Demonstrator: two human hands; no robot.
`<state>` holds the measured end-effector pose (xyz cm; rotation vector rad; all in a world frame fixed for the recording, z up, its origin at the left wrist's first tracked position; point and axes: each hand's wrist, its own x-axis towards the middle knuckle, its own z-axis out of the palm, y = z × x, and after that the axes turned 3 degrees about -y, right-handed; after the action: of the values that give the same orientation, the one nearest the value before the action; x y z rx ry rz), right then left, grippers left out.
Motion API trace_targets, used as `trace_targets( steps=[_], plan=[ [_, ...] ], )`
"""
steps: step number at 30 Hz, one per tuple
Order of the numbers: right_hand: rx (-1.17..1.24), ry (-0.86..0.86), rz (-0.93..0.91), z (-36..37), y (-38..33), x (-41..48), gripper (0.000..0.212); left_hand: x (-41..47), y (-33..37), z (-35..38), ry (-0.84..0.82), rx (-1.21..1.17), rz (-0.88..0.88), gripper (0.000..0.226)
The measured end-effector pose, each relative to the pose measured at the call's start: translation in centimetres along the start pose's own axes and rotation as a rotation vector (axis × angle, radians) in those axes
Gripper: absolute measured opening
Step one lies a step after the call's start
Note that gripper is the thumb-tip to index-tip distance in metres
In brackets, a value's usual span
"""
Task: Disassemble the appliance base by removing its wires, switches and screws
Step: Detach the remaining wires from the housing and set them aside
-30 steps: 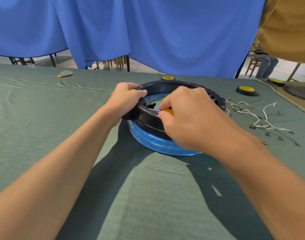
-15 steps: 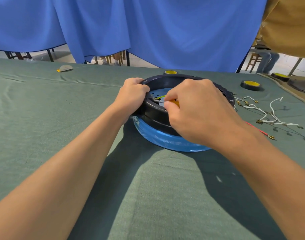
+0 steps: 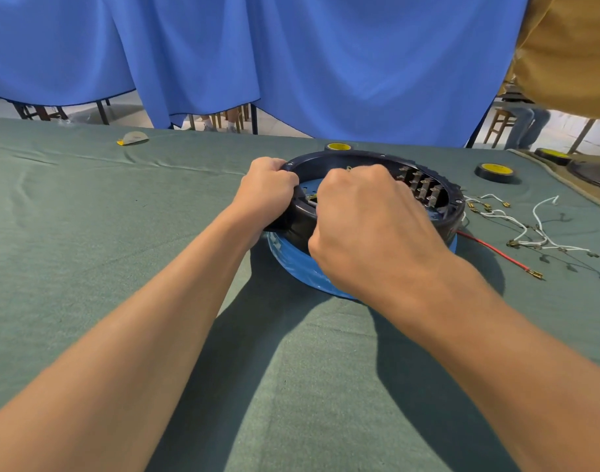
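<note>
Tablecloth (image 3: 87, 233) green and creased under black base (image 3: 360, 158), blue curtain (image 3: 326, 63) behind

green-clothed desk (image 3: 87, 267) | centre: round black-and-blue plastic appliance base (image 3: 455, 212) | right: loose white wires (image 3: 537, 226), red wire (image 3: 489, 248), black yellow-cored tape roll (image 3: 496, 172) | far-left: small grey-yellow scrap (image 3: 132, 137)
</note>
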<state>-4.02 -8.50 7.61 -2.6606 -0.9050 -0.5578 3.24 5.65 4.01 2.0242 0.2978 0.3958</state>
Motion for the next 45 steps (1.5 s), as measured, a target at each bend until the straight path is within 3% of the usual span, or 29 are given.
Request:
trace_targets(
  steps=[3, 5, 8, 14, 31, 36, 45],
  plan=[
    [-0.032, 0.010, 0.030, 0.2, 0.1, -0.2, 0.006, 0.1, -0.1, 0.1, 0.017, -0.005, 0.002, 0.023],
    [-0.060, 0.011, 0.063, 0.3, 0.5, -0.4, 0.004, 0.2, -0.3, 0.3, 0.027, -0.013, 0.010, 0.021],
    [-0.057, 0.029, 0.024, 0.3, 1.1, -0.4, 0.031, 0.4, -0.4, 0.4, 0.024, -0.026, 0.011, 0.018],
    [0.009, -0.043, -0.026, -0.3, 2.4, -0.2, 0.039, 0.4, -0.6, 0.4, 0.033, -0.078, 0.011, 0.021],
    [-0.052, -0.022, -0.044, 0.2, 0.7, -0.2, 0.039, 0.2, -0.7, 0.3, 0.032, -0.089, 0.018, 0.018],
    [-0.081, -0.021, 0.061, 0.1, 0.7, -0.4, 0.035, -0.2, -0.6, 0.4, 0.046, -0.079, 0.004, 0.021],
    [0.097, -0.055, 0.063, -2.9, 5.3, 1.2, 0.036, -0.5, -0.5, -0.1, -0.005, -0.131, -0.008, 0.022]
  ],
)
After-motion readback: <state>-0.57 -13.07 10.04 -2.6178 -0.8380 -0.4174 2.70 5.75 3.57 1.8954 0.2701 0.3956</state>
